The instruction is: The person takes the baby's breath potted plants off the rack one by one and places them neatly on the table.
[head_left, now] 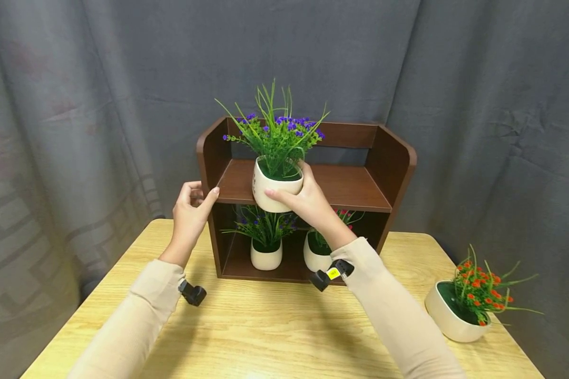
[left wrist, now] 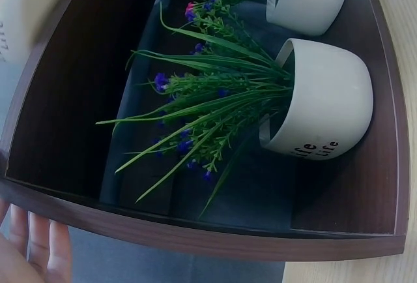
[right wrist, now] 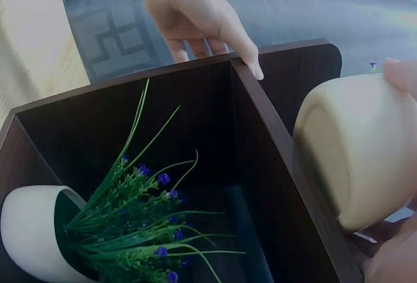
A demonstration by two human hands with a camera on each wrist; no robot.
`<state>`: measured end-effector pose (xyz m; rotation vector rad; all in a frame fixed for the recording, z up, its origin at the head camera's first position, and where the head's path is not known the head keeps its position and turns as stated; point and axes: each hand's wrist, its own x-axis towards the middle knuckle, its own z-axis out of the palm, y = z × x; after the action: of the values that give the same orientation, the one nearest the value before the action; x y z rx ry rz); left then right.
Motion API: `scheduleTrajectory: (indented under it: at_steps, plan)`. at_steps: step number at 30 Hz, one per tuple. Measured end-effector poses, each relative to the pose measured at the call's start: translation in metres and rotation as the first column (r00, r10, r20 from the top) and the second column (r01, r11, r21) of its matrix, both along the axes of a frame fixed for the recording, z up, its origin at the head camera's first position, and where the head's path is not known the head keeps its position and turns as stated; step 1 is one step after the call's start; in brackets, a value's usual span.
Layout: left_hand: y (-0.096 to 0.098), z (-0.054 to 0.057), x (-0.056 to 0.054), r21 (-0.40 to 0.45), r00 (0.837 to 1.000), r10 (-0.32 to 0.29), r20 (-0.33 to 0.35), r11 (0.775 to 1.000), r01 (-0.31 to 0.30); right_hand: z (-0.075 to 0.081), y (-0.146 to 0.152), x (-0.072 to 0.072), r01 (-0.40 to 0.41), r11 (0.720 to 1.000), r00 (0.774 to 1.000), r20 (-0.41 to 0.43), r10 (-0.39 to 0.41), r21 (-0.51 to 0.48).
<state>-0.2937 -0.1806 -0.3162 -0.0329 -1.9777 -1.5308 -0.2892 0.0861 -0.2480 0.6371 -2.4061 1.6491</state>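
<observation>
Behind everything I see a grey curtain filling the back and both sides of the room. In front of it lies the surface, pale wood with a plain grain. On its far half stands a dark brown shelf unit with an upper board and a lower compartment.

At the surface's right edge, well apart from the shelf unit, I see a white pot of orange flowers standing alone. In the lower compartment two more stand side by side: a pot of purple flowers on the left and a pot of pink flowers on the right, the second partly hidden behind my right forearm.

My right hand has its grip closed round the white pot with purple flowers, thumb on the front wall and fingers at the rim. That pot sits at the front edge of the upper board, left of centre; I cannot tell whether its base rests on the board. My left hand holds the shelf unit's left side panel, thumb on the front edge and fingers curled behind it.
</observation>
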Motion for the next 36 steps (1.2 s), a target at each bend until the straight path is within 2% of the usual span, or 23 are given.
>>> scheduleTrajectory:
  at_steps: [7,12,18,26,36]
  plan:
    - [0.001,-0.001,0.0,-0.001,1.0,-0.007,0.015,1.0,0.007,-0.005,0.015,0.009,-0.012,1.0,0.999,-0.042,0.011,-0.019]
    - [0.001,-0.001,0.0,-0.001,1.0,-0.004,0.003,1.0,0.004,-0.007,0.025,0.012,-0.023,0.999,0.998,-0.058,0.021,-0.024]
    - [0.001,-0.001,0.0,0.001,1.0,-0.006,-0.005,1.0,0.006,-0.01,0.032,0.019,-0.039,0.999,0.992,-0.117,0.038,-0.01]
    - [0.001,-0.002,0.0,0.009,1.0,-0.008,-0.01,1.0,0.008,-0.013,0.045,0.037,0.009,0.998,0.988,-0.155,0.001,0.061]
    - [0.002,0.0,0.001,0.008,1.0,-0.008,-0.01,1.0,0.008,-0.018,0.068,0.06,0.043,0.994,0.981,-0.19,-0.023,0.102]
